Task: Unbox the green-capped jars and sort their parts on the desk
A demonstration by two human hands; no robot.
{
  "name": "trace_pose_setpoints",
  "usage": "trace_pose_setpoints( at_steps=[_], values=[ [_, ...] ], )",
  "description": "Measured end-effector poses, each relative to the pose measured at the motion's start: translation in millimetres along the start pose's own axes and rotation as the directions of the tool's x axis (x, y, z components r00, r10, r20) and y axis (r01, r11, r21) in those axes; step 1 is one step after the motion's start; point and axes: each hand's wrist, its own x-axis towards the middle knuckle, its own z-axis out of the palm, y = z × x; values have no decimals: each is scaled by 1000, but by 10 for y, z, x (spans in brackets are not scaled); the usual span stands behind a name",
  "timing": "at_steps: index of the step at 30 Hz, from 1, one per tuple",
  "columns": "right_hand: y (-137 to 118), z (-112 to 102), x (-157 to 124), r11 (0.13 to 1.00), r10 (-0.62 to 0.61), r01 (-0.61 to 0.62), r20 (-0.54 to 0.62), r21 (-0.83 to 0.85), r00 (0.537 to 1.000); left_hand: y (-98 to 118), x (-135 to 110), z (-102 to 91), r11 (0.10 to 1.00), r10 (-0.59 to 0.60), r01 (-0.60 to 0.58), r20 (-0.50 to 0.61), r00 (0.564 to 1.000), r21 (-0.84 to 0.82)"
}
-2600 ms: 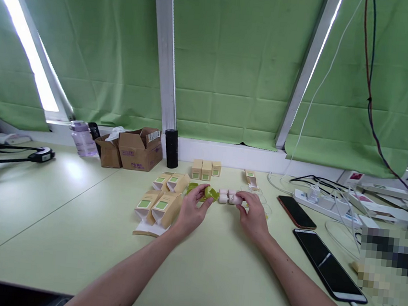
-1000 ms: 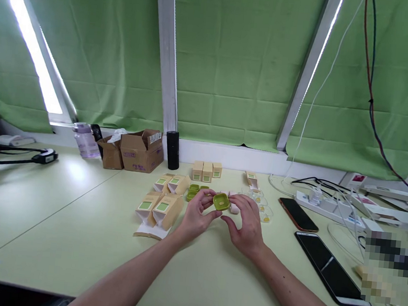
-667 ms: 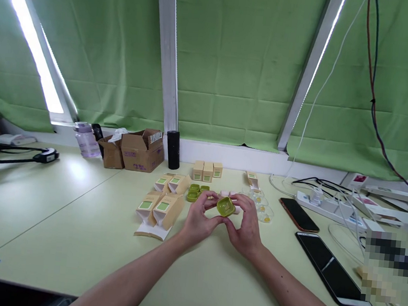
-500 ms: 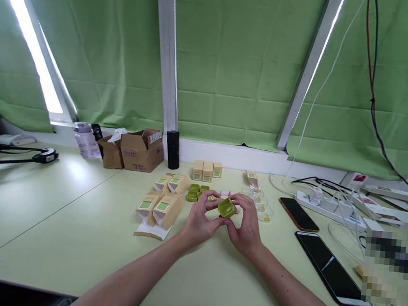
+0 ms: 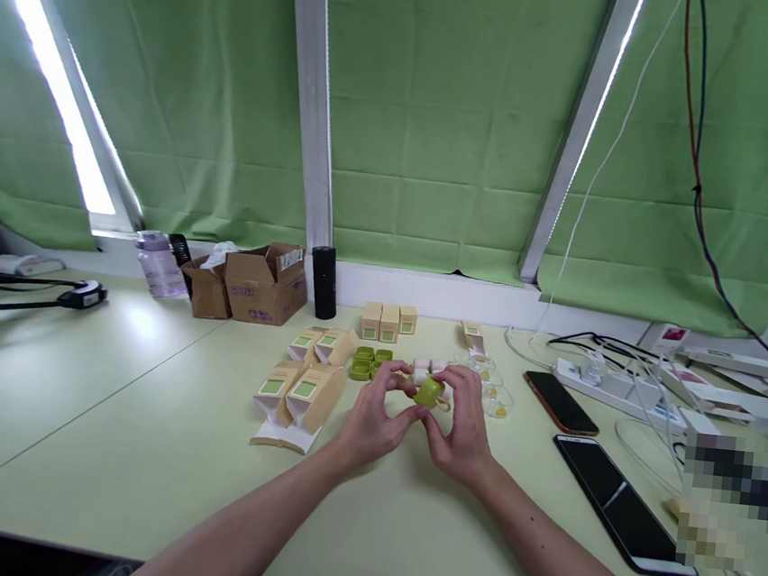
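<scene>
Between the fingertips of my left hand [image 5: 377, 414] and my right hand [image 5: 461, 420] is a small green plastic cup-like piece [image 5: 428, 392], held above the table. It is tilted, and a pale yellow loop [image 5: 442, 404] shows at its right side. Both hands pinch it with thumbs below and fingers above. Just behind my left hand sit several square green plastic cups [image 5: 361, 369]. Small white-pink cylinders [image 5: 421, 365] stand behind the held piece, partly hidden by the hands. To the right of my right hand lie clear plastic domes with yellow spots [image 5: 498, 408].
Open kraft boxes with green labels [image 5: 314, 392] stand at left. Small closed boxes [image 5: 390, 323] and one flattened box [image 5: 473, 336] are farther back. Cardboard cartons [image 5: 266, 284] and a black cylinder [image 5: 324, 282] line the wall. Two phones [image 5: 621, 501], a power strip [image 5: 611, 391] and cables lie right.
The green piece has been turned in my fingers. Its hollow opening faced me before; now its outer side and the pale loop show. My hands have hardly shifted.
</scene>
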Motion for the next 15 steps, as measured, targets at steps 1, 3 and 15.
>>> trace_pose_setpoints(
  at_steps=[1, 3, 15],
  values=[
    [-7, -6, 4, 1000, 5, -5, 2, 3, 1000, 13, 4, -8, 1000, -1, 1, 4, 1000, -3],
    [-16, -16, 13, 1000, 13, -13, 5, 3, 1000, 40, 11, -23, 1000, -11, 11, 15, 1000, -11],
    [27, -19, 4, 998, 41, -42, 24, 45, 999, 15, 15, -16, 996, -46, 53, 93, 995, -72]
  ],
)
